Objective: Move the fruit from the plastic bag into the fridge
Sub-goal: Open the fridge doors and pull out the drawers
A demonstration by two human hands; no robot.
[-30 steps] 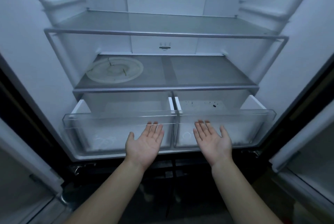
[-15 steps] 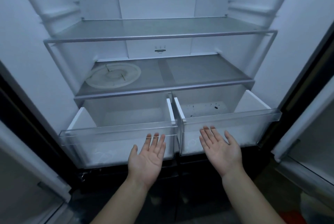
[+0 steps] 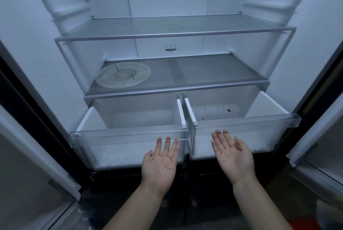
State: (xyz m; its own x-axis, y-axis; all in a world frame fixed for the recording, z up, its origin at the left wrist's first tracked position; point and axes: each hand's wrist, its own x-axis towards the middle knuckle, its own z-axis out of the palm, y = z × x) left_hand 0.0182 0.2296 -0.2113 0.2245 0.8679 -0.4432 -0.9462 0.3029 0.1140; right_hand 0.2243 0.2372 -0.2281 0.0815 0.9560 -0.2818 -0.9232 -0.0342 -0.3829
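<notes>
The fridge [image 3: 37, 48] stands open in front of me, both doors swung wide. Two clear crisper drawers are pulled out at the bottom: the left drawer [image 3: 128, 134] and the right drawer [image 3: 246, 123]. My left hand [image 3: 160, 163] is palm-up with straight fingers, its fingertips under the left drawer's front lip. My right hand [image 3: 233, 152] is palm-up too, fingertips just below the right drawer's front lip. Both hands hold nothing. No fruit and no plastic bag can be seen.
A round glass plate [image 3: 123, 74] lies on the left of the lower shelf [image 3: 213, 74]. The upper shelf [image 3: 174, 25] carries nothing. Dark specks dot the right drawer's floor. Open door panels flank both sides; something red shows at the bottom right corner.
Both drawers have slid out toward me over the last second, my palms moving back with them. The view has tilted slightly.
</notes>
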